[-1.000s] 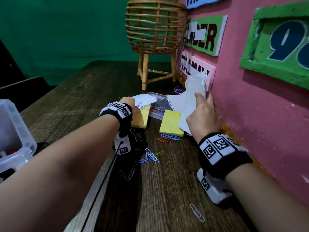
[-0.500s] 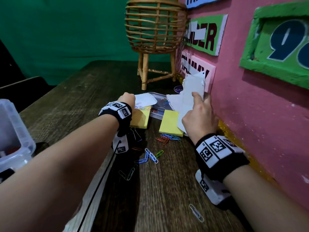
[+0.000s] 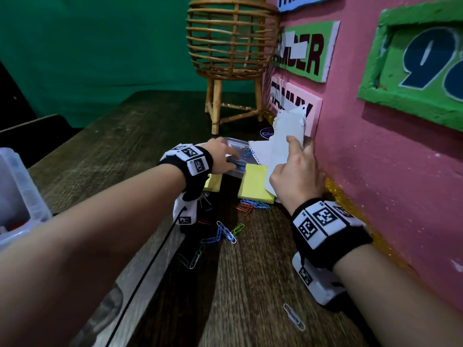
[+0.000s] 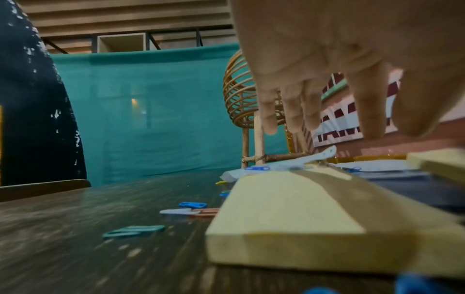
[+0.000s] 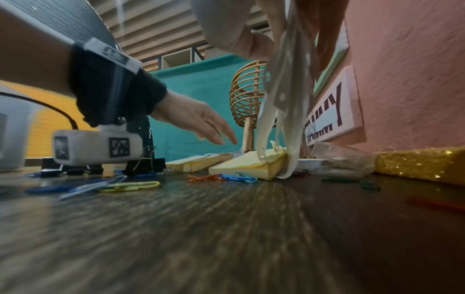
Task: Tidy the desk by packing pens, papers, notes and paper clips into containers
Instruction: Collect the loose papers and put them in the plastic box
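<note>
Against the pink wall, right hand (image 3: 295,171) clamps upright white papers (image 3: 288,136); left hand (image 3: 220,156), fingers spread and empty, reaches toward a clear container (image 3: 238,169), judged next to receive them.

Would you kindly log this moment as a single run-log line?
left hand: open, reaching over clear container | right hand: holding white papers upright | paper clips: loose on desk
</note>
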A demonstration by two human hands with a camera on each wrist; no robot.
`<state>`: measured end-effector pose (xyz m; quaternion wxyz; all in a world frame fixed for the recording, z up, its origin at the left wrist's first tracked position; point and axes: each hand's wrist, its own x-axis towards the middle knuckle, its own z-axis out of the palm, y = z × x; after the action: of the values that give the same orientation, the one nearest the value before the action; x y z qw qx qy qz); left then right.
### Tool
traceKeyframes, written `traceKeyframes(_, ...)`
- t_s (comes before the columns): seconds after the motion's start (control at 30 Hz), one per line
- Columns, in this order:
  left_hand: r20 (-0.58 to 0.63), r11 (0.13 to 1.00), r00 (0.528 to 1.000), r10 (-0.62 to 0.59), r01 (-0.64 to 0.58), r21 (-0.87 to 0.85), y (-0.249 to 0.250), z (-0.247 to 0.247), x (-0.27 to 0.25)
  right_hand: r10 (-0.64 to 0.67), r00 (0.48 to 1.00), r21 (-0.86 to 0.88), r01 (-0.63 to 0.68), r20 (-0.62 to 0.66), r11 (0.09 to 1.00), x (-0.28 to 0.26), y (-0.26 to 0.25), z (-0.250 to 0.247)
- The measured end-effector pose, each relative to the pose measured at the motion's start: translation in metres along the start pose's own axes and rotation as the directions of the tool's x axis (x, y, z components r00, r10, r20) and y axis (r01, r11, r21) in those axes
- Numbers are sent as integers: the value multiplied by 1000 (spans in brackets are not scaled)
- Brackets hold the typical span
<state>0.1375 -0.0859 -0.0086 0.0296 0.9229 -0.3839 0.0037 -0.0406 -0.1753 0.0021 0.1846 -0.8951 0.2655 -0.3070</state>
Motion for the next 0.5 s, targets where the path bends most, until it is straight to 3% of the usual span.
traceKeyframes(0.17, 190, 983, 979, -80, 45, 178, 0, 15, 20, -2, 1000, 7, 2, 11, 1000, 0, 0, 1)
traceKeyframes(0.3, 207, 981, 968, -139, 107, 162, -5, 28, 18, 2, 1000, 16, -2, 8, 1000, 0, -1, 2)
traceKeyframes(0.4, 89, 994, 991, -104, 101, 35, 4, 17, 9, -1, 1000, 23, 1, 7, 1000, 1, -2, 4)
traceKeyframes(0.47, -110, 990, 984, -140, 136, -46, 8, 8, 0, -1, 1000, 31, 1, 4, 1000, 2, -3, 5)
traceKeyframes(0.5, -216, 979, 959, -181, 154, -137, 9, 2, -4, 0, 1000, 35, 0, 1, 999, 2, -2, 5)
